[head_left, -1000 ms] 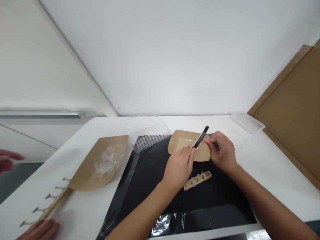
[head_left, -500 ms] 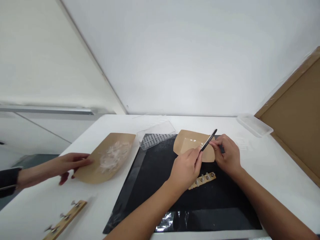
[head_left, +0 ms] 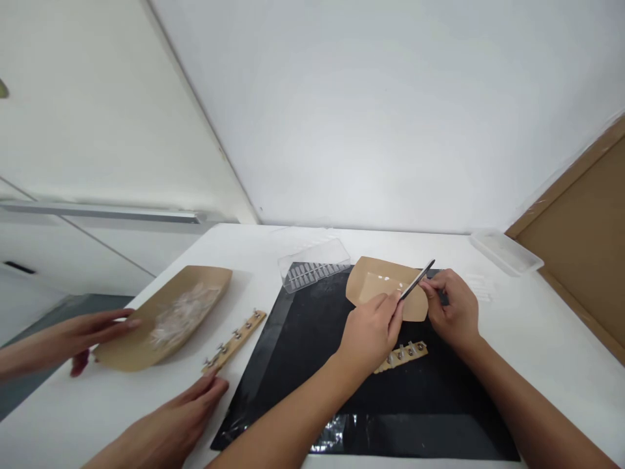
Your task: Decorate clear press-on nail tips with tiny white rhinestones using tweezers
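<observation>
In my left hand (head_left: 374, 326) is a slim nail file (head_left: 417, 280) with a black edge and a pale face, pointing up to the right. My right hand (head_left: 453, 306) is closed in a pinch beside the file; whatever lies between its fingertips is too small to make out. Behind both hands, a brown paper tray (head_left: 374, 286) holds a few small white pieces. Below them, a wooden strip (head_left: 407, 355) with clips and clear nail tips rests on the black mat (head_left: 303, 365), partly covered by my left hand.
At the left, a co-worker's hand (head_left: 105, 326) grips a paper tray (head_left: 205, 277) of clear pieces. Their other hand (head_left: 190, 404) touches a second clip strip (head_left: 237, 339). A clear box of nail tips (head_left: 315, 267) and an translucent tray (head_left: 508, 251) stand farther back.
The co-worker's tray has moved left. Their second hand has appeared, and the second clip strip has shifted up and right, nearer the mat. My hands keep nearly the same pose.
</observation>
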Tool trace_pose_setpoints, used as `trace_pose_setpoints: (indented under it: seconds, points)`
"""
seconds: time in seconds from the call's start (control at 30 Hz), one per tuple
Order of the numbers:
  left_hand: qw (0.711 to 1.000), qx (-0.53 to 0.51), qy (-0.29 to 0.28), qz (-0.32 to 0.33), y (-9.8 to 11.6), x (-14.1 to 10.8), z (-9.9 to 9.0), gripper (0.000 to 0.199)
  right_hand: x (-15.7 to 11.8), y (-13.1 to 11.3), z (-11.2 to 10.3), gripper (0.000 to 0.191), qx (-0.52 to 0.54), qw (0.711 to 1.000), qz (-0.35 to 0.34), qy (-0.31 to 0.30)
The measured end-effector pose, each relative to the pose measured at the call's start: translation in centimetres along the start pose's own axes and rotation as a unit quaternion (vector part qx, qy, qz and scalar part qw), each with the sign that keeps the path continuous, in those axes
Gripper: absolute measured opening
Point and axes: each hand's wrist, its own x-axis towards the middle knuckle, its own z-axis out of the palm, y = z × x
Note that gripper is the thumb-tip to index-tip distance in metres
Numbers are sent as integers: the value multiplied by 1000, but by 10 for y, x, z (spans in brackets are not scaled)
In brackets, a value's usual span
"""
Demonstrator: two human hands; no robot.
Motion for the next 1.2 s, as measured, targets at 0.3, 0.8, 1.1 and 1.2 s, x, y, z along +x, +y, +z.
trace_pose_setpoints:
  seconds: [0.3, 0.8, 1.1, 1.2]
  points:
    - [1000, -12, 1, -1, 1, 1, 0, 25, 1, -1, 2, 17, -6, 1000, -5, 4]
    - [999, -27, 25, 4, 0, 3, 4, 23, 12, -11, 6, 25, -71, 994, -21, -86]
    - [999, -44, 28, 4, -1, 4, 1, 22, 16, -14, 10, 24, -50, 994, -2, -97]
    - [999, -37, 33, 2, -2, 5, 2, 22, 16, -14, 11, 25, -39, 993, -4, -107]
